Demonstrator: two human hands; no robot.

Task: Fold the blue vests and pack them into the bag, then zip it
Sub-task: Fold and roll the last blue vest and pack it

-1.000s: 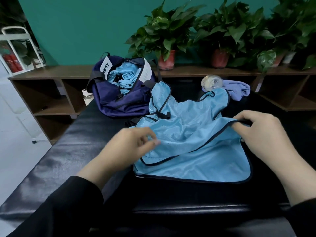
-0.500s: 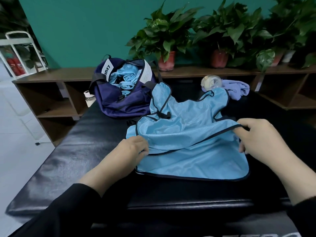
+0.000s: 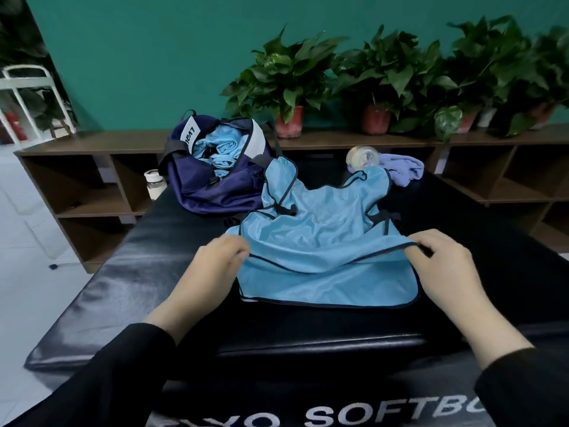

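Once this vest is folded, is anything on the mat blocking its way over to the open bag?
Nothing visible does. Both the left hand and right hand pinch the vest, whose far strap reaches up beside the bag. The bag's mouth is open, though folded vests already fill much of it.

Both grips are on the vest (image 3: 323,241) hem: left hand (image 3: 215,266) at its left corner, right hand (image 3: 443,266) at its right corner. Bare black pad (image 3: 129,272) is seen outward of the left grip and again outward of the right grip. Toward the body from both grips, a bare strip of pad is left below the vest edge. Beyond the left grip, the way is blocked by the open bag (image 3: 215,183), already holding rolled vests; a small jar (image 3: 155,183) stands just left of it. Beyond the right grip, a bottle (image 3: 363,157) and cloth (image 3: 403,171) lie at the far pad edge, touching each other. Behind these a shelf (image 3: 92,146) with plants (image 3: 286,81) closes off the far side.
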